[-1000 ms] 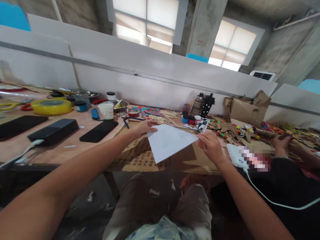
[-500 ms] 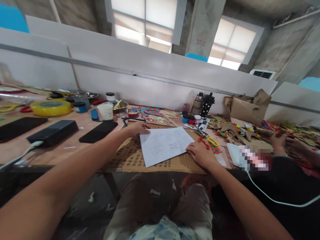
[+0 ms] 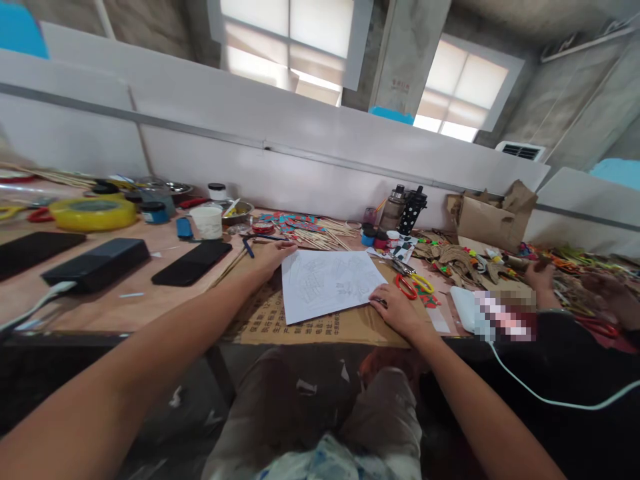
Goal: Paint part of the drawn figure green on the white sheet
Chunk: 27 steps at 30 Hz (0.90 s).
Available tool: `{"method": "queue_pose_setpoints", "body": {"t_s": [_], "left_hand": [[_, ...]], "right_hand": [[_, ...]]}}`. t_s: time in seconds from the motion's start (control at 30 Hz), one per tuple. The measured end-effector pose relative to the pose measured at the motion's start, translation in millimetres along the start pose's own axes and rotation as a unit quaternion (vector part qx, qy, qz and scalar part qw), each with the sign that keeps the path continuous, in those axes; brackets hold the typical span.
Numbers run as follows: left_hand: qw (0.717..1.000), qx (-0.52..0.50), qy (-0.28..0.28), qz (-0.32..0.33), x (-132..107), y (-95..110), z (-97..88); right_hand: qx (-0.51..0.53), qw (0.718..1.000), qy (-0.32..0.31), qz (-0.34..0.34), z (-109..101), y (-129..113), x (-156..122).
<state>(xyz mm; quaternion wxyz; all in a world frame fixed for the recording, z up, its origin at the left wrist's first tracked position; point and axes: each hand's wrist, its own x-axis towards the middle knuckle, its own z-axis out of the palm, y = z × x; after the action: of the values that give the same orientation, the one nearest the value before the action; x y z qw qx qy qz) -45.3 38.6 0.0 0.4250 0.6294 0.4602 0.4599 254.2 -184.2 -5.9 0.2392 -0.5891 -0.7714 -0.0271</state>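
Observation:
A white sheet of paper point(image 3: 330, 283) with pencil-like line drawings lies over a brown cardboard sheet point(image 3: 280, 331) printed with dark characters. My left hand point(image 3: 277, 255) holds the paper's upper left corner, fingers closed near the edge. At the lower right corner my right hand point(image 3: 395, 307) grips the paper between curled fingers and thumb. Just beyond the right hand lie red-handled and yellow-handled scissors point(image 3: 413, 285). A dark blue-handled tool point(image 3: 249, 247) rests behind my left hand.
Left on the table are a black phone point(image 3: 192, 263), a black power brick point(image 3: 95, 264), yellow tape point(image 3: 93, 212) and a white cup point(image 3: 207, 222). Sticks point(image 3: 320, 239) and paint jars point(image 3: 369, 236) stand behind. At right, a co-worker's hands point(image 3: 543, 283) are among cardboard pieces point(image 3: 463, 265).
The paper has turned slightly, its lower left corner moving up and leftward. Both my hands have stayed at its corners. The view has shifted a little.

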Motion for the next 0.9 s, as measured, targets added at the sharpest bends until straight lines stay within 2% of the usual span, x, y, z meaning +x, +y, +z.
{"method": "queue_pose_setpoints", "body": {"t_s": [0.27,0.6,0.77,0.9], "left_hand": [[1.0,0.006,0.017,0.014,-8,6,-0.6],[1.0,0.022,0.009,0.007,-11,12,-1.7],[1.0,0.014,0.005,0.002,-9,9,-1.0],[1.0,0.007,0.003,-0.004,-7,8,-1.4]], "right_hand": [[0.036,0.999,-0.005,0.019,-2,-4,2],[0.039,0.999,0.005,0.036,-2,-1,4],[0.035,0.998,0.026,0.053,0,4,4],[0.022,0.995,0.066,0.076,1,9,3]]}}
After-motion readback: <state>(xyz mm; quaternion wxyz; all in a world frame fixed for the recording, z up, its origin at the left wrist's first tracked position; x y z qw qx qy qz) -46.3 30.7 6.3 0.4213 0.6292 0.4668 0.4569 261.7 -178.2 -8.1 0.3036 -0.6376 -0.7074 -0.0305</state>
